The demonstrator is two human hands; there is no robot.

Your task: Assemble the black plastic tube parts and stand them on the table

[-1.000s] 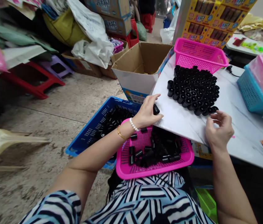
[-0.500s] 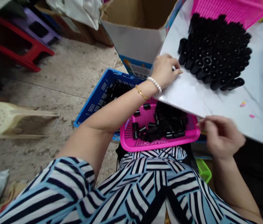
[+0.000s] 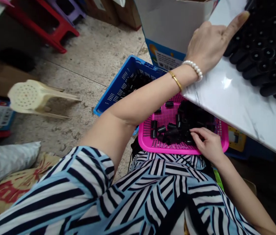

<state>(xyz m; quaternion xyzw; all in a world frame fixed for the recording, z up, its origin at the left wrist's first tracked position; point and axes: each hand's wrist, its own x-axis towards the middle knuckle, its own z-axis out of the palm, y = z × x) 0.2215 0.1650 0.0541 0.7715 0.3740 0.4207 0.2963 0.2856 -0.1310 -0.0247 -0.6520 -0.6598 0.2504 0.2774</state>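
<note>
Marbled white tabletop (image 3: 236,101), glossy. On it, smooth black cylinders (image 3: 265,63) packed close, long axes upright, round ends up. Left hand (image 3: 207,45) beside them, one digit outstretched; cannot tell if holding. Loose cylinders (image 3: 161,129) lie variously angled in pink mesh basket (image 3: 167,149); right hand (image 3: 210,143) there, fingers narrowed, perhaps touching one.

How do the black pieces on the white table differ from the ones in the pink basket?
The table pieces stand on end, while most of the basket pieces that show lie on their sides. The table pieces are packed into a tight cluster; the basket pieces are loosely jumbled. The table pieces rest on the tabletop, while the basket pieces lie lower, inside the pink basket. Both are black and cylindrical.
</note>
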